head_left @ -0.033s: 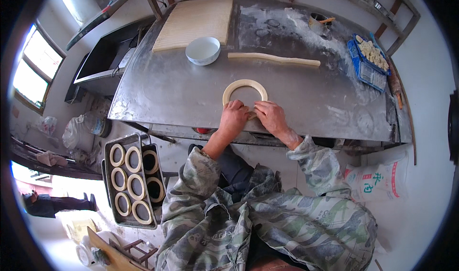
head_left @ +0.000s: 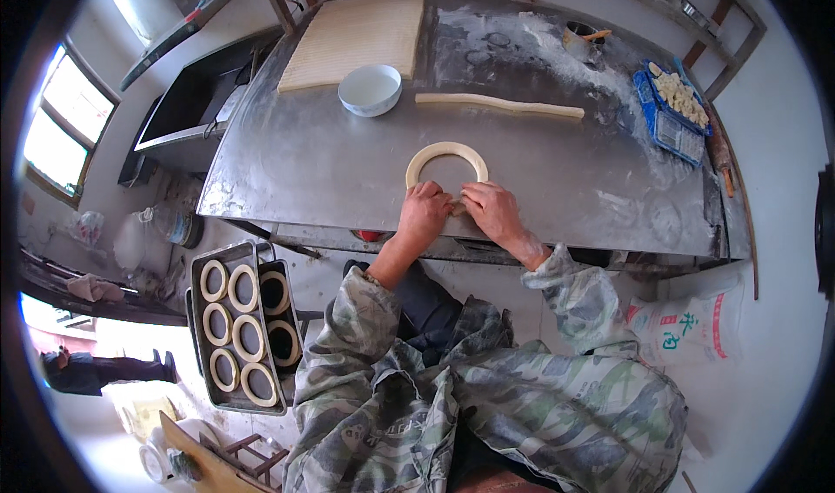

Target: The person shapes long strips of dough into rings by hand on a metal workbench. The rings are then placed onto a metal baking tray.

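Note:
A pale dough ring (head_left: 446,149) lies on the metal tabletop near its front edge. My left hand (head_left: 424,211) is closed over the ring's near left part. Beside it, my right hand (head_left: 492,209) pinches the near right part, where the two ends appear to meet. The fingers hide most of that join. Farther back lies a long dough rope (head_left: 499,105), untouched. A white bowl (head_left: 370,91) stands to the rope's left.
A ridged dough sheet (head_left: 352,41) covers the far left of the metal table (head_left: 287,167). At the right are a blue scale (head_left: 676,135) with dough pieces and a rolling pin (head_left: 720,149). Trays (head_left: 228,399) of dough rings stand low at my left.

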### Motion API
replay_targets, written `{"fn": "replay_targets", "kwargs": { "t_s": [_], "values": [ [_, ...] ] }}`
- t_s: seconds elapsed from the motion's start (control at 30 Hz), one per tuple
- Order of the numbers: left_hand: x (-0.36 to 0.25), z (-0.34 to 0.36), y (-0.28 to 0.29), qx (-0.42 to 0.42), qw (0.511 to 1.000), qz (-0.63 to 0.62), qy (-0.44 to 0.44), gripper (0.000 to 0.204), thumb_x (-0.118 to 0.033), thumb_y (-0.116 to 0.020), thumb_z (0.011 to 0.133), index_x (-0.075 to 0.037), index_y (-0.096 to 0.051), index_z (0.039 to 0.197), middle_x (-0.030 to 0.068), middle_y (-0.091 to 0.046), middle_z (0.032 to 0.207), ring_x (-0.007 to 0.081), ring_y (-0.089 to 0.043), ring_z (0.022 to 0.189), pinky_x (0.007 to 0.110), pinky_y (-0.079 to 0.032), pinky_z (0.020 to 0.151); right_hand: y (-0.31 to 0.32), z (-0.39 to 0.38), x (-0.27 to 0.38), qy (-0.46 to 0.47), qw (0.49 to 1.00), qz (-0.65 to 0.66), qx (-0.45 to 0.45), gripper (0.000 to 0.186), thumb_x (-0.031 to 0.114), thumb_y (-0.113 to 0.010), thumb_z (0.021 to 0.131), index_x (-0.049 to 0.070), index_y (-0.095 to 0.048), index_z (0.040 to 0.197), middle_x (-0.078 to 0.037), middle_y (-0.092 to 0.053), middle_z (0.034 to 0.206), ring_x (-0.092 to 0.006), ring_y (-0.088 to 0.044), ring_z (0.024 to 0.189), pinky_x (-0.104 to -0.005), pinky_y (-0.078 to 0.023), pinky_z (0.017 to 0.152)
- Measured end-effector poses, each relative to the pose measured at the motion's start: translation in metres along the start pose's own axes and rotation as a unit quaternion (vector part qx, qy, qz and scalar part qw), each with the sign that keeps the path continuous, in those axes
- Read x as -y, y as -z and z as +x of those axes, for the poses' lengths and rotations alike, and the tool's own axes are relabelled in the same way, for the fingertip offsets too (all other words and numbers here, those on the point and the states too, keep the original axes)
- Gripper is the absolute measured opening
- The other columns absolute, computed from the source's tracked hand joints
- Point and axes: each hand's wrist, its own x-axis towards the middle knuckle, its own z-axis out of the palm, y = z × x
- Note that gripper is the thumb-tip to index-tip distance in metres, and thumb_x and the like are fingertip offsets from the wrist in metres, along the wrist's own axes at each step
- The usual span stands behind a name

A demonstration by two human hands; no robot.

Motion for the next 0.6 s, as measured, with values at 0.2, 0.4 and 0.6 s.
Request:
{"fn": "replay_targets", "kwargs": {
  "t_s": [0.2, 0.4, 0.6],
  "values": [
    [0.002, -0.002, 0.003, 0.033, 0.999, -0.037, 0.013, 0.013, -0.015, -0.071, 0.081, -0.008, -0.074, 0.091, 0.0064, -0.062, 0.095, 0.0285, -0.060, 0.095, 0.043, -0.048, 0.088, -0.005, 0.005, 0.000, 0.003, 0.992, -0.037, 0.125, 0.018, 0.018, -0.069, 0.086, 0.005, -0.074, 0.098, -0.011, -0.073, 0.104, -0.0320, -0.068, 0.094, -0.0414, -0.055, 0.082],
    [0.008, -0.003, 0.016, 0.030, 0.998, -0.043, -0.016, 0.014, -0.014, -0.071, 0.080, -0.008, -0.074, 0.093, 0.0065, -0.061, 0.096, 0.0281, -0.059, 0.096, 0.042, -0.046, 0.092, -0.006, 0.010, 0.003, 0.068, 0.991, -0.035, 0.113, 0.009, 0.016, -0.067, 0.085, 0.007, -0.065, 0.083, -0.009, -0.066, 0.085, -0.0335, -0.065, 0.080, -0.0443, -0.052, 0.072],
    [0.015, -0.005, 0.025, 0.033, 0.997, 0.017, -0.062, 0.014, -0.015, -0.071, 0.080, -0.008, -0.073, 0.092, 0.0063, -0.061, 0.098, 0.0275, -0.059, 0.098, 0.044, -0.045, 0.095, -0.009, 0.006, 0.003, 0.093, 0.992, -0.045, 0.073, 0.006, 0.013, -0.067, 0.082, 0.009, -0.063, 0.079, -0.007, -0.062, 0.081, -0.0312, -0.064, 0.078, -0.0429, -0.051, 0.071]
  ]
}}
